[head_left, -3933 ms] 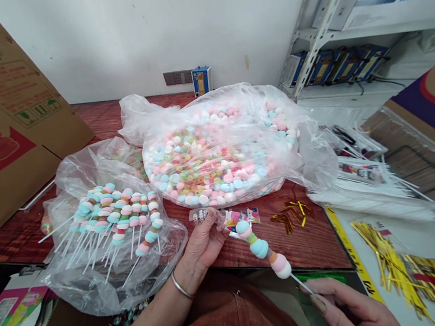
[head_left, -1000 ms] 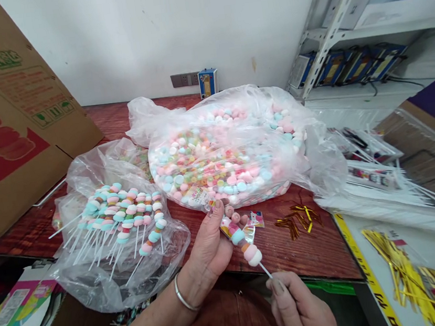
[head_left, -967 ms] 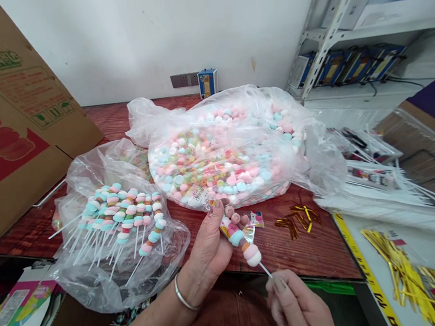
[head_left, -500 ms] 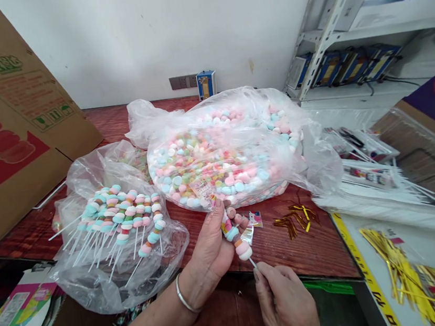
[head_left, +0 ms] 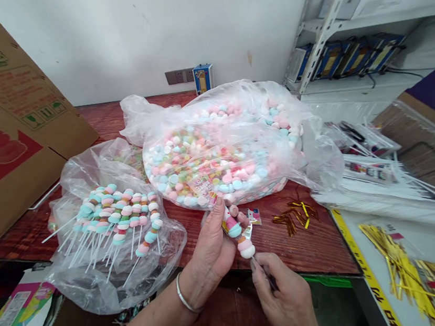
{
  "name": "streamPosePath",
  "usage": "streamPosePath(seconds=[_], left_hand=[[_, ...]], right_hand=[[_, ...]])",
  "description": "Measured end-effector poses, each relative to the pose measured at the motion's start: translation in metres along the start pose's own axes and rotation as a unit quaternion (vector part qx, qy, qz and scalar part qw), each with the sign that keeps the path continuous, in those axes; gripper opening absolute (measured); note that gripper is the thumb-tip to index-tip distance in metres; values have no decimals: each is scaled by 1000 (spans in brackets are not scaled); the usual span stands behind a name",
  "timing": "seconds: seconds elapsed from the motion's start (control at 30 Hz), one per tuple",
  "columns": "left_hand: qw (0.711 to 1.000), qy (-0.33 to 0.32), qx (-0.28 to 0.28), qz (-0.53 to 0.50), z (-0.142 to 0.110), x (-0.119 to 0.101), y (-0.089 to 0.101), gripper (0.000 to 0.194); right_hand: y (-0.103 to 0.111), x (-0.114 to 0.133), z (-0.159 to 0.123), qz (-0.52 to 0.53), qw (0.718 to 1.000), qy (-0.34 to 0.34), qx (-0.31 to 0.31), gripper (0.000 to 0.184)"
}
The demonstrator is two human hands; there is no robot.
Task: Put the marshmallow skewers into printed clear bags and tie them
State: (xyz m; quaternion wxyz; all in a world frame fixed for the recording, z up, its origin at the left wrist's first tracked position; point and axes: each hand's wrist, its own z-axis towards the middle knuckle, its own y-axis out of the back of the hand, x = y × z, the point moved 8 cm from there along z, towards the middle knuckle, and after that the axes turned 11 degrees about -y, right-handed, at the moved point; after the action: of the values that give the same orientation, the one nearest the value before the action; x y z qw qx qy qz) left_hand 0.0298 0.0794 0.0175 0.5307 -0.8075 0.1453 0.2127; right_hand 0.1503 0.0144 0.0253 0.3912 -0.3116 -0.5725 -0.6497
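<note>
In the middle, a marshmallow skewer (head_left: pixel 246 248) of pink, blue and white sweets points up and away from me. My left hand (head_left: pixel 214 237), wearing a silver bangle, is closed round a printed clear wrapper (head_left: pixel 201 187). The skewer's upper sweets are inside that wrapper; its lowest pink and white ones are outside. My right hand (head_left: pixel 282 287) pinches the skewer's stick just below the bottom marshmallow, and its fingers hide most of the stick. To the left, several finished-looking marshmallow skewers (head_left: pixel 122 211) lie on a clear plastic sheet (head_left: pixel 163 273).
A large clear bag of loose marshmallows (head_left: pixel 216 152) lies behind my hands. Gold twist ties (head_left: pixel 295 217) are on the red-brown table (head_left: pixel 318 246). A cardboard box (head_left: pixel 15 103) stands left; white sticks (head_left: pixel 381 201) and more gold ties (head_left: pixel 400 267) lie right.
The skewer has gone further into the wrapper, so fewer sweets show below it. My right hand has moved up the stick, close against the bottom marshmallow. My left hand stays about where it was.
</note>
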Motion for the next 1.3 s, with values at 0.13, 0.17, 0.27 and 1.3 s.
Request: streamPosePath(seconds=[0.13,0.17,0.27,1.3], left_hand=[[1000,5,7,-1,0,4,-3,28],[1000,9,12,-1,-1,7,-3,27],[999,26,38,7,-7,21,-2,27],[989,16,104,102,-8,30,0,33]], right_hand=[[1,20,-8,-169,963,178,-113,11],[-1,20,-7,-161,966,171,-107,11],[-10,2,9,-14,1000,8,-3,17],[-45,-34,13,469,804,-346,121,42]])
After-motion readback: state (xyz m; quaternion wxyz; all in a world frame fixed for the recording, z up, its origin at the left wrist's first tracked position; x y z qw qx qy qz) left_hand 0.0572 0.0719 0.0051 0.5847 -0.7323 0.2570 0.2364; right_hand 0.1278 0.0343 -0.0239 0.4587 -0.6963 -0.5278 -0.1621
